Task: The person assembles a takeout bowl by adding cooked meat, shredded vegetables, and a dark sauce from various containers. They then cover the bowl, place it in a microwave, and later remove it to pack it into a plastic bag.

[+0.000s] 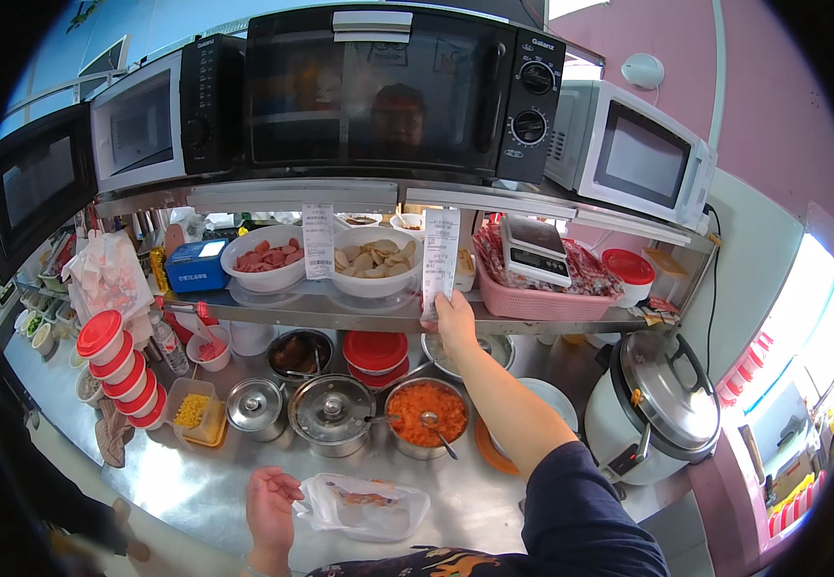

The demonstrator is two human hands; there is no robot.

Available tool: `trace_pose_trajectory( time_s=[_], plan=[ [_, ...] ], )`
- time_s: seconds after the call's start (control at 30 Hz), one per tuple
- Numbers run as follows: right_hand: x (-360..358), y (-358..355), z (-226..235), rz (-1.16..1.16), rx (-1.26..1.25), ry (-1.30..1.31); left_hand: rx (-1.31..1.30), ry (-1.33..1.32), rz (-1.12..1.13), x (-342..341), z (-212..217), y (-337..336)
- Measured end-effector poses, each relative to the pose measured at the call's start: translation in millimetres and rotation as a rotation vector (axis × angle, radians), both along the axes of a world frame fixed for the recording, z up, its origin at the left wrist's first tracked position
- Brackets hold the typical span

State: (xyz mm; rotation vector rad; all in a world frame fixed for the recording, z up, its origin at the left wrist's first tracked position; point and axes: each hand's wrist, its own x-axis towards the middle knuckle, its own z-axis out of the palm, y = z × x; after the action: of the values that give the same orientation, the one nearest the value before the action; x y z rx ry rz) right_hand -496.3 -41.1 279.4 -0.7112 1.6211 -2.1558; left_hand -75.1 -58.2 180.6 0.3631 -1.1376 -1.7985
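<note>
My right hand [453, 319] reaches up to the middle shelf and pinches the lower end of a white printed receipt [440, 252], which hangs from the ledge under the ovens. A second receipt [318, 240] hangs to its left. Low over the steel counter, my left hand [271, 508] is empty, its fingers loosely bent and apart. Beside it lies a clear plastic bag [364, 507] with something orange-brown showing through. Below my right forearm stands a pot of chopped orange food [427, 413] with a spoon in it.
Lidded pots [332, 412], stacked red-lidded tubs [124, 370] and a box of corn [193, 412] line the counter. A large rice cooker [653, 404] stands right. The shelf bears bowls of sliced food [374, 264] and a pink basket [532, 300] under a scale. Another person's dark sleeve [42, 481] shows left.
</note>
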Motion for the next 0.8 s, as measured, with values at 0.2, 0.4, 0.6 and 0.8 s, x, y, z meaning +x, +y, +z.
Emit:
trace_pose_trajectory(
  time_s=[0.2, 0.4, 0.6, 0.8],
  plan=[
    [-12.8, -16.3, 0.9, -0.086, -0.004, 0.064, -0.019, -0.039, 0.006, 13.7, 1.5, -4.4],
    [-17.7, -29.1, 11.3, -0.109, 0.081, 0.082, -0.008, -0.060, 0.078, 33.0, 1.5, -5.5],
    [-8.7, -26.1, 14.6, -0.248, -0.011, 0.241, 0.036, -0.064, 0.079, 48.8, -5.4, -5.8],
    [-35.1, -25.2, 8.1, -0.286, 0.177, 0.456, 0.021, -0.170, 0.060, 65.7, -24.0, -2.4]
  ],
)
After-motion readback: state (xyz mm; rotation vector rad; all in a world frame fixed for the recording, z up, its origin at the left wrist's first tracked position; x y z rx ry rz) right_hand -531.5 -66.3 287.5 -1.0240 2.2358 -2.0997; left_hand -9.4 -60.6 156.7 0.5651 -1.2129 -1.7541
